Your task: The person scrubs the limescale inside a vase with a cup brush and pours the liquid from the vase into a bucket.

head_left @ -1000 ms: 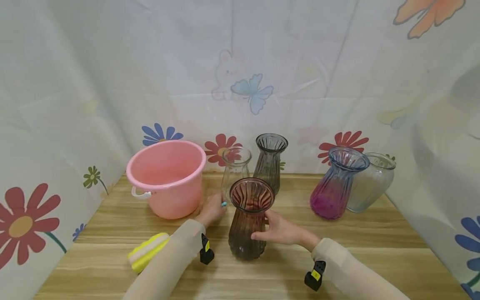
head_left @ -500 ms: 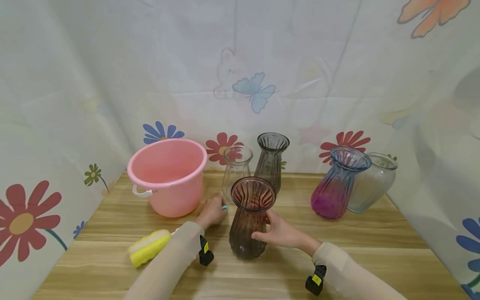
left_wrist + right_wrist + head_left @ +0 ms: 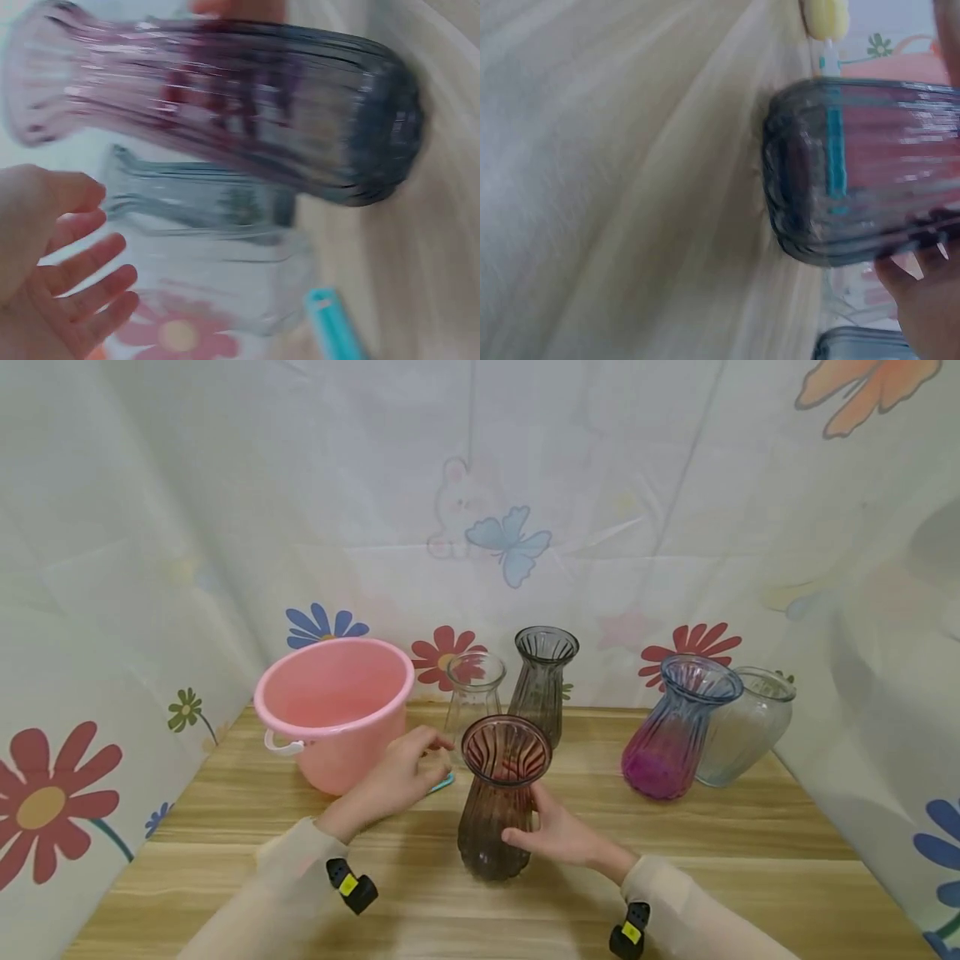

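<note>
A ribbed glass vase [image 3: 495,831], reddish at the mouth and grey toward its base, stands upright at the middle of the table. My right hand [image 3: 564,828] grips its right side, thumb in front. To its left, my left hand [image 3: 397,777] hovers above the turquoise handle of a sponge brush [image 3: 442,783]. In the left wrist view the fingers [image 3: 97,274] of that hand are loosely spread and hold nothing. My left forearm hides the brush's yellow sponge head in the head view; part of that sponge head [image 3: 826,16] shows in the right wrist view.
A pink bucket [image 3: 405,693] stands at the left. Behind the held vase are a clear glass vase [image 3: 474,700] and a grey ribbed vase [image 3: 542,693]. A blue-and-purple vase [image 3: 663,743] and a frosted clear vase [image 3: 746,727] stand at the right.
My left hand has let go of the brush handle and lifted up and left. The brush lies on the table. My right hand keeps hold of the vase in place.
</note>
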`<action>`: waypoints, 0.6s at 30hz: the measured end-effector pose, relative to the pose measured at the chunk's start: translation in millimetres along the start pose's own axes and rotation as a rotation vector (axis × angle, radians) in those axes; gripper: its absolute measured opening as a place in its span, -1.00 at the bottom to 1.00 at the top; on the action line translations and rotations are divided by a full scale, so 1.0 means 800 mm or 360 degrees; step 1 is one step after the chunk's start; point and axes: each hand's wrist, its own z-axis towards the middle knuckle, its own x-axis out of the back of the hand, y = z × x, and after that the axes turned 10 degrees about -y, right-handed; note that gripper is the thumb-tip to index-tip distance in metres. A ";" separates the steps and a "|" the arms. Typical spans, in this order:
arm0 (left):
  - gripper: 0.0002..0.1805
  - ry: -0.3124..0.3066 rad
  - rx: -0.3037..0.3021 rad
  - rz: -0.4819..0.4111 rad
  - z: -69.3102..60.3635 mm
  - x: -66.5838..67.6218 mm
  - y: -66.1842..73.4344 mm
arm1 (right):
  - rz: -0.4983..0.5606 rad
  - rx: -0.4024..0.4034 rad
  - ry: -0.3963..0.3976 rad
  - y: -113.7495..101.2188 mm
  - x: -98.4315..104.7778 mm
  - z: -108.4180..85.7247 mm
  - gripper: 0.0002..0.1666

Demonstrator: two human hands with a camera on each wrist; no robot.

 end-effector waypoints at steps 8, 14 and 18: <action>-0.76 0.0223 -0.0173 0.0123 -0.032 0.081 0.008 | -0.0012 0.0055 0.0217 -0.001 -0.016 0.007 0.20; -0.74 0.0338 0.0046 0.0151 -0.047 0.135 -0.016 | -0.0031 0.0034 0.0308 -0.001 -0.019 0.010 0.13; -0.67 0.0408 0.0364 0.0128 -0.058 0.160 -0.040 | -0.0030 0.0028 0.0346 0.001 -0.021 0.012 0.12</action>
